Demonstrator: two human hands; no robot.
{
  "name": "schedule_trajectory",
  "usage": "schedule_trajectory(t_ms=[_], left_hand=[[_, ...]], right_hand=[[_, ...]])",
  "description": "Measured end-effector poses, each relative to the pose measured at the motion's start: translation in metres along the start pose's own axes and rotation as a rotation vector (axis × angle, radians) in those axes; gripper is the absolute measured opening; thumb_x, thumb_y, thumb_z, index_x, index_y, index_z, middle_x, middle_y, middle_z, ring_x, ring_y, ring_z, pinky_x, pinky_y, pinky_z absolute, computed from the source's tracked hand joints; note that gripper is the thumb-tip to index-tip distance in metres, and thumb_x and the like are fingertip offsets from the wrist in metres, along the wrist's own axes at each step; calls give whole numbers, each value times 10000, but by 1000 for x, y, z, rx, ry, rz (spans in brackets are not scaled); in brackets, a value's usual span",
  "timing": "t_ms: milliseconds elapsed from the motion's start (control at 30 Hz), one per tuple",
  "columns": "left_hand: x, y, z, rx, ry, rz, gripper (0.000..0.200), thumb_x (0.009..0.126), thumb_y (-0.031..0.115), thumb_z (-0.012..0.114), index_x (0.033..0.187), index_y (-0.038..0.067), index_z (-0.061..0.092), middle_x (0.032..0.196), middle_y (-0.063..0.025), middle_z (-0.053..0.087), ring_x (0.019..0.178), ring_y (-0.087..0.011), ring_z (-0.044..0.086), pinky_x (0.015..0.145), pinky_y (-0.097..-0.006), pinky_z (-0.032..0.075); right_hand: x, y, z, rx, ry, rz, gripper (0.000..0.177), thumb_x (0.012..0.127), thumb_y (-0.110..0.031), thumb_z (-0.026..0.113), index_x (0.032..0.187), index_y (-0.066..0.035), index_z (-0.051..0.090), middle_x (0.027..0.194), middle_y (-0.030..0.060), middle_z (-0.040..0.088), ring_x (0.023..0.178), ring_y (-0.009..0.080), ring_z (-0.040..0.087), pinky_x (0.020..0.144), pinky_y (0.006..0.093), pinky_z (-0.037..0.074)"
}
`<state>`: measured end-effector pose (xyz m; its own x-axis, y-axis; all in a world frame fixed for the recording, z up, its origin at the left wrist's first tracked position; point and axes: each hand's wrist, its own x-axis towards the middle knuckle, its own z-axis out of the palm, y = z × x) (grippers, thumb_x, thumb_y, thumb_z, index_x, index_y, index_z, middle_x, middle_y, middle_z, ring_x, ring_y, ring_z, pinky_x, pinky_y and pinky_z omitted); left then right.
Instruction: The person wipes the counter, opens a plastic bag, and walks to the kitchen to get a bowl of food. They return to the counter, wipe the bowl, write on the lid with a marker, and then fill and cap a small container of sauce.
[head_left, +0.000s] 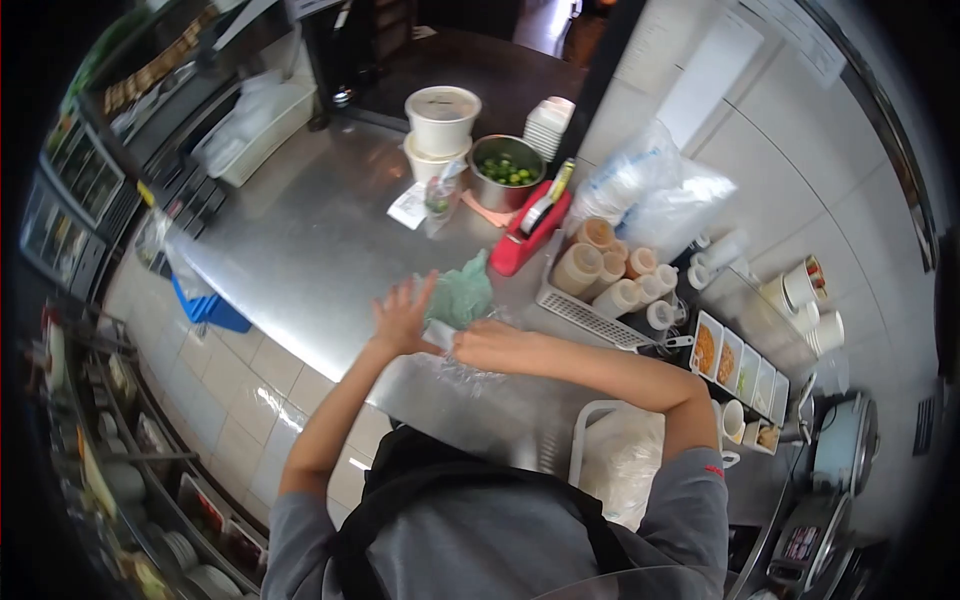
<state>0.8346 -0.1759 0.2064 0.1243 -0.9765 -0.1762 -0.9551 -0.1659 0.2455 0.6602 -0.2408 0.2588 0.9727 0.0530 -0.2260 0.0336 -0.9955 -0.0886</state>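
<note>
On the steel counter [300, 235], my left hand [402, 318] has its fingers spread, with the thumb beside a small white piece [437, 335] of paper or plastic. Just to the right, my right hand [490, 347] is closed, its knuckles up; what its fingers grip is hidden. Crumpled clear plastic [468, 378] lies under and in front of the right hand. A thin, crumpled pale green sheet or bag [463, 290] lies right beyond both hands.
Beyond stand a red tape dispenser [512, 250], a pot of green limes [507, 165], stacked lidded tubs [443, 118] and a white slip [408, 207]. At right are a basket of sauce bottles [590, 270], topping trays [735, 365] and a plastic-lined bin [620, 460].
</note>
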Motion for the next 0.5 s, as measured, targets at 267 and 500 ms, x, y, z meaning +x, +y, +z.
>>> schedule_trajectory(t_ms=[267,500], left_hand=[[11,-23,88,-392,287,-5,470,638,29,644,1042,155,442,936,-132,574,919,-338,561,731,-435,459],[-100,-137,-27,-684,388,293,360,635,-82,530,949,94,501,953,-115,598,937,-298,570,751,-369,447]], right_hand=[[26,19,71,15,-244,251,154,761,-69,477,811,-26,616,818,170,632,773,331,631,622,447,505],[106,-15,12,290,-742,-16,280,795,-171,575,1045,-48,600,1014,181,618,954,293,602,798,410,483]])
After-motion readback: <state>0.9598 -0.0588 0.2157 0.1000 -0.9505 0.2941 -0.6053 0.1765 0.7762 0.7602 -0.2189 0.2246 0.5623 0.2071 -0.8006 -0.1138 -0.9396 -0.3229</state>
